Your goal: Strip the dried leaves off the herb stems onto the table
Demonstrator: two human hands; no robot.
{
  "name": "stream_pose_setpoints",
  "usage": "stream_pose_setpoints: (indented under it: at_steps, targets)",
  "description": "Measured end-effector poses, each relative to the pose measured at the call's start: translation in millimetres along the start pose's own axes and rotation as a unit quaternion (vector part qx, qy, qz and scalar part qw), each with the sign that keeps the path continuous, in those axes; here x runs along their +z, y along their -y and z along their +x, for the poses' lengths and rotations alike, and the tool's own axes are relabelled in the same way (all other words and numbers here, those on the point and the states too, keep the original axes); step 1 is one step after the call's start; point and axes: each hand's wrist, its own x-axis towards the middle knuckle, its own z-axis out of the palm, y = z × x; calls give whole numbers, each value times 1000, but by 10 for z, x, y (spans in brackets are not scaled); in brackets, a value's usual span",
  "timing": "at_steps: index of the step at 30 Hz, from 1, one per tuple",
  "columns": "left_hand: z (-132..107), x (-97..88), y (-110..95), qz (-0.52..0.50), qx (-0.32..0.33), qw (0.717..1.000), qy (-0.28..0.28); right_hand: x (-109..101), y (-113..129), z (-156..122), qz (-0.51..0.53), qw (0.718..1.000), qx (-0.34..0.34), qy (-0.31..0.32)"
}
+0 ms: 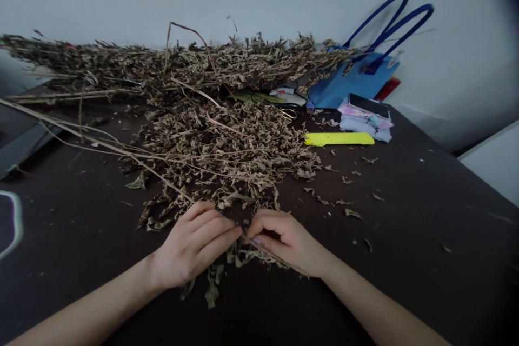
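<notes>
"Picking leaves off a stem, would you say?"

"That's my reading of the step. The dry stem [162, 177] slants in from the far left, passes under the left hand [198, 240] and comes out by the right hand [290, 238], its thin end pointing near right."

"How do the hands hold it?"

"The left is curled over it, fingers together, though its thumb is hidden, so I can't tell how tight that is. The right has a narrow pinch, thumb and forefinger on the stem, almost touching the left fingertips. Some green-grey leaves [213, 286] lie just on the near side of the hands."

"And the next move?"

"I'd judge it calls for the left hand to steady the stem while the right pinches or slides along it, gently, as something this dry could snap."

"Is there space?"

"Mostly to the right. The dark table [405, 211] has only scattered bits there, out to its slanting right edge. Far of the hands, the leaf heap [227, 138] comes close to the fingers, and the long bundle [121, 65] lies across the far side, by the wall."

"Anything to knock?"

"On the far right, a yellow strip-like object [340, 139] just beside the heap, then a phone [368, 105] on a folded cloth [360, 126], near the blue bag [344, 86]. To the left, the stem's long tail takes up room, so wide swings there could catch."
</notes>
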Motion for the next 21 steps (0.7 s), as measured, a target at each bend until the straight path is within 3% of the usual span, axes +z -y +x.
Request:
stream_pose_setpoints:
  at_steps: [6, 16, 21]
  targets:
    - [21, -1, -19, 7, -1, 1000, 1, -5, 19, -48, -161, 982, -100, 8]
    - [28, 8, 0, 12, 14, 1000, 12, 2, -2, -79, -379, 914, -139, 32]
    - [37, 18, 0, 23, 19, 999, 18, -31, 13, -83, -427, 888, -166, 40]
